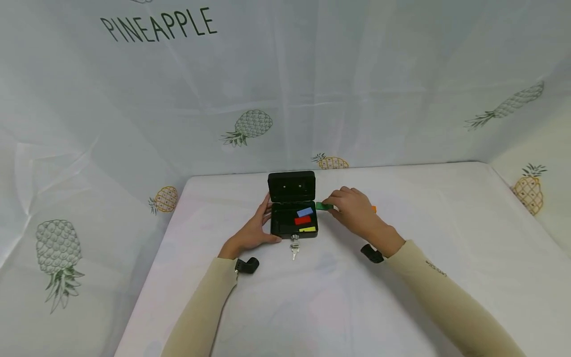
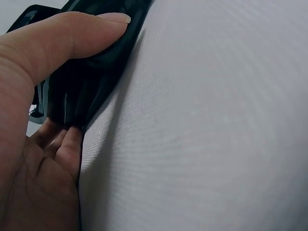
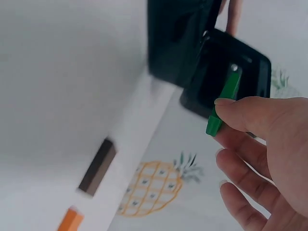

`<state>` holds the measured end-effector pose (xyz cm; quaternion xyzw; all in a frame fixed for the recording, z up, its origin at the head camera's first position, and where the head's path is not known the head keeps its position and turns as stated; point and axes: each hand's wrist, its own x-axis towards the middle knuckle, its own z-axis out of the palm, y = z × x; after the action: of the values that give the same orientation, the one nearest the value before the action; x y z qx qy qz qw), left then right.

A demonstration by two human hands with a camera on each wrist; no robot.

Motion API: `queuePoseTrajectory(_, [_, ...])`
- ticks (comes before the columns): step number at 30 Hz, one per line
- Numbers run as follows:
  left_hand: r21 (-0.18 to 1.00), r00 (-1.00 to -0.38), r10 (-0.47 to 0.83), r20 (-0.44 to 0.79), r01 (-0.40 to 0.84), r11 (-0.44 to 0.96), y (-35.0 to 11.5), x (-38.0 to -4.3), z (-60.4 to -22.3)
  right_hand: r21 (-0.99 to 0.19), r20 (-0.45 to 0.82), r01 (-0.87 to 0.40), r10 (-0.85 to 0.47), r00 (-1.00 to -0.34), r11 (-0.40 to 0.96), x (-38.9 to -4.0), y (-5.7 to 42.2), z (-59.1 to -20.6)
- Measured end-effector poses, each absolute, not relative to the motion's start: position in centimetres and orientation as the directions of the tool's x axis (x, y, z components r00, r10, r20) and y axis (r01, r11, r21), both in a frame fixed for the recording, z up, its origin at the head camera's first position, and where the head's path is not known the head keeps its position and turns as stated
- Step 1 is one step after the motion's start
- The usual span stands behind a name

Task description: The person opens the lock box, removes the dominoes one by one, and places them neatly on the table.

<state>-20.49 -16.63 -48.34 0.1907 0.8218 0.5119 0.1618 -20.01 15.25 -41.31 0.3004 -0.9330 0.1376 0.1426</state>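
We judge the open black box (image 1: 285,235) rigid, best steadied by its side, where our left hand (image 1: 254,230) grips it. Just right of it, our right hand (image 1: 355,209) pinches the green block (image 3: 230,87): probably light, stiff and smooth, best held near one end.

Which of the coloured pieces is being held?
The green piece, pinched by the right hand. The blue piece, red piece and yellow piece lie in the black box; the orange piece and dark piece are on the table.
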Motion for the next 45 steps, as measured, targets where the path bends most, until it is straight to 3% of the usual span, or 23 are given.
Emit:
queuePoseTrajectory(15, [0.903, -0.882, 0.463, -0.088, 0.126, 0.412, -16.6, -20.5, -48.5, -0.196, 0.304, -0.54, -0.473, -0.827, 0.818, -20.0, 19.6, -44.0])
queuePoseTrajectory(31, [0.901, -0.885, 0.455, -0.099, 0.114, 0.419, -16.6, -20.6, -48.6, -0.185, 0.269, -0.535, -0.481, -0.834, 0.824, -20.2, 20.5, -45.5])
queuePoseTrajectory(45, [0.904, -0.881, 0.465, -0.092, 0.122, 0.41, -16.7, -20.7, -48.7, -0.182, 0.369, -0.648, -0.56, -0.742, 0.74, -19.7, 17.3, -43.2])
